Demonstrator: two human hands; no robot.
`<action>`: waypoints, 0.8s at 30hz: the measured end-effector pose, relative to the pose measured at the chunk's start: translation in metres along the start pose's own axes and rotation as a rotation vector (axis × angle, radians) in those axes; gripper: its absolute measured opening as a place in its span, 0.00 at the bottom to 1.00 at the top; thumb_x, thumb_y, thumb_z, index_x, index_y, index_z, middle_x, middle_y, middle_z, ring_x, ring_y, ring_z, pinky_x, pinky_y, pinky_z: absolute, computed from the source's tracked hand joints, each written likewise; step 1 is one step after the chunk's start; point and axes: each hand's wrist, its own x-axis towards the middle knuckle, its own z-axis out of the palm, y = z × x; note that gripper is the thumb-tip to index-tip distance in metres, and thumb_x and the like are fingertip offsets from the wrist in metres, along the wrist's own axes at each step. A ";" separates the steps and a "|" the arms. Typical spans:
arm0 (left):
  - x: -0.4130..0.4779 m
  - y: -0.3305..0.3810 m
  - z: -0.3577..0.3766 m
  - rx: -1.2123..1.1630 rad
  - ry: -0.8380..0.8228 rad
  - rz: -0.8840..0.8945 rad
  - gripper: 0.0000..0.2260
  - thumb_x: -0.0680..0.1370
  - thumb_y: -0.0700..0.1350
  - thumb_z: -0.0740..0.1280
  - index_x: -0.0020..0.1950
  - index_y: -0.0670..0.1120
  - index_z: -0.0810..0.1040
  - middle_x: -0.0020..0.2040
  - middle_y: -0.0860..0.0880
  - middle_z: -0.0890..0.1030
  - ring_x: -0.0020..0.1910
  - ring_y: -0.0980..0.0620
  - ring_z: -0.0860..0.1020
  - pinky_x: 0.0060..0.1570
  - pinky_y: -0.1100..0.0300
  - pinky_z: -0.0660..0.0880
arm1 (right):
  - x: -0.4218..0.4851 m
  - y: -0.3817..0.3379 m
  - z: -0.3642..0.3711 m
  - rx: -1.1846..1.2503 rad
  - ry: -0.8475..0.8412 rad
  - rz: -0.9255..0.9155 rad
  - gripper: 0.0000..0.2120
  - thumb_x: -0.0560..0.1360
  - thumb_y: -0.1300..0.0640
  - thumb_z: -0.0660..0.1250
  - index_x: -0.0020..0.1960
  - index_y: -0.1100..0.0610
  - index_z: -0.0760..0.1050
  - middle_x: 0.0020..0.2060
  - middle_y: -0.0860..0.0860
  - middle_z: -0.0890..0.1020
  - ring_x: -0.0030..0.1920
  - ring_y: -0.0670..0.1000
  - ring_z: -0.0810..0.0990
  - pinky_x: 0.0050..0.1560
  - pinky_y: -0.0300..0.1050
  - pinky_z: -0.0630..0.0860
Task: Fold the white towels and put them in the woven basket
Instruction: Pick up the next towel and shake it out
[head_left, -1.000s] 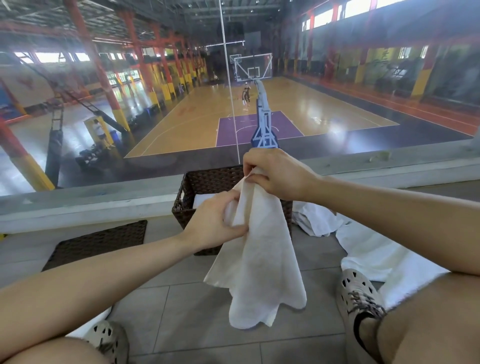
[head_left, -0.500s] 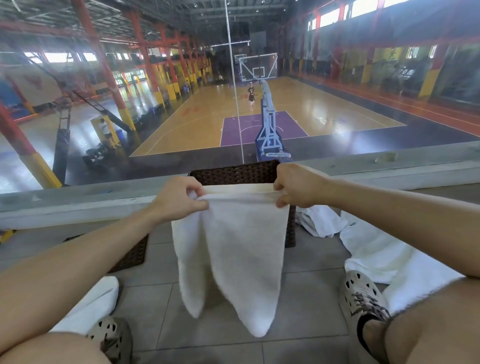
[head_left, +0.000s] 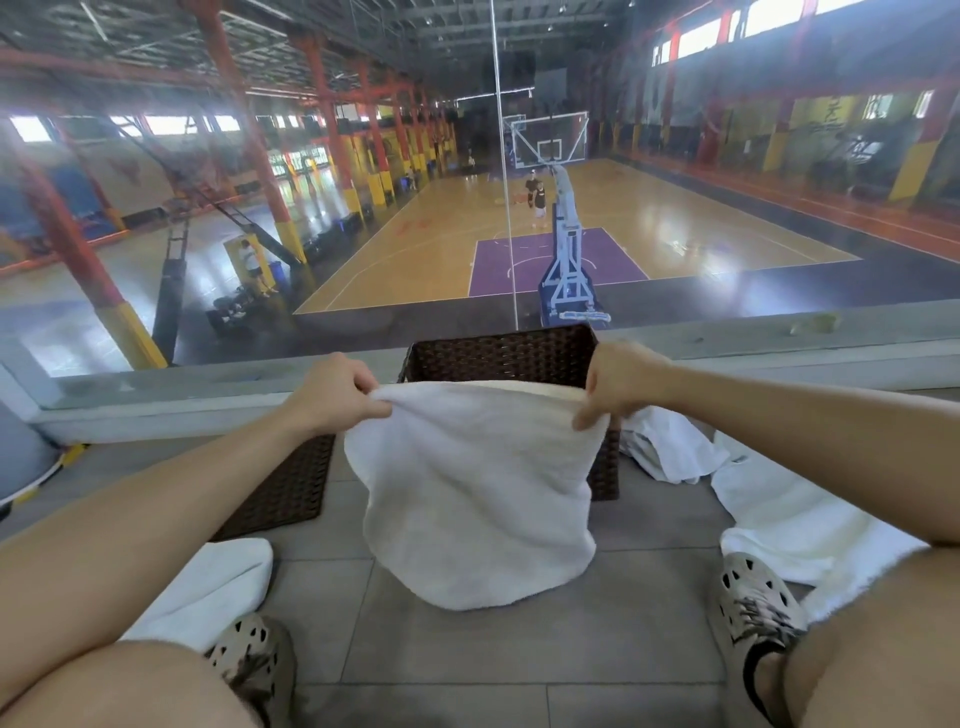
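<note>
A white towel hangs spread out in front of me, held by its top edge. My left hand pinches the top left corner and my right hand pinches the top right corner. Behind the towel stands the dark woven basket, most of it hidden by the cloth. More white towels lie crumpled on the tiled floor at the right. Another white towel lies by my left foot.
A dark woven lid lies flat on the floor left of the basket. A grey ledge and glass wall run behind the basket, overlooking a basketball court. My feet in perforated shoes rest on the grey tiles.
The towel went from bunched in both hands to spread wide. My hands moved apart along its top edge and now hold it stretched in front of the basket.
</note>
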 end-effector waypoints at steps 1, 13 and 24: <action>0.000 0.007 -0.003 -0.015 0.030 0.001 0.10 0.66 0.48 0.79 0.31 0.42 0.84 0.39 0.46 0.85 0.35 0.50 0.77 0.38 0.56 0.72 | 0.001 0.001 0.009 -0.057 -0.086 0.002 0.23 0.68 0.44 0.83 0.30 0.57 0.76 0.24 0.47 0.80 0.28 0.49 0.78 0.30 0.39 0.72; 0.000 -0.005 -0.022 0.260 0.089 -0.039 0.13 0.68 0.58 0.85 0.37 0.51 0.89 0.34 0.56 0.84 0.35 0.58 0.80 0.38 0.59 0.73 | 0.023 -0.013 0.006 -0.183 0.352 0.003 0.23 0.74 0.45 0.79 0.34 0.55 0.70 0.34 0.52 0.76 0.39 0.55 0.78 0.40 0.47 0.76; -0.016 -0.013 -0.044 -0.018 0.216 -0.060 0.11 0.65 0.59 0.86 0.34 0.57 0.87 0.36 0.58 0.85 0.39 0.59 0.82 0.41 0.61 0.73 | 0.020 -0.001 0.002 0.150 0.525 0.022 0.24 0.83 0.51 0.71 0.29 0.58 0.76 0.26 0.54 0.77 0.30 0.55 0.78 0.41 0.46 0.81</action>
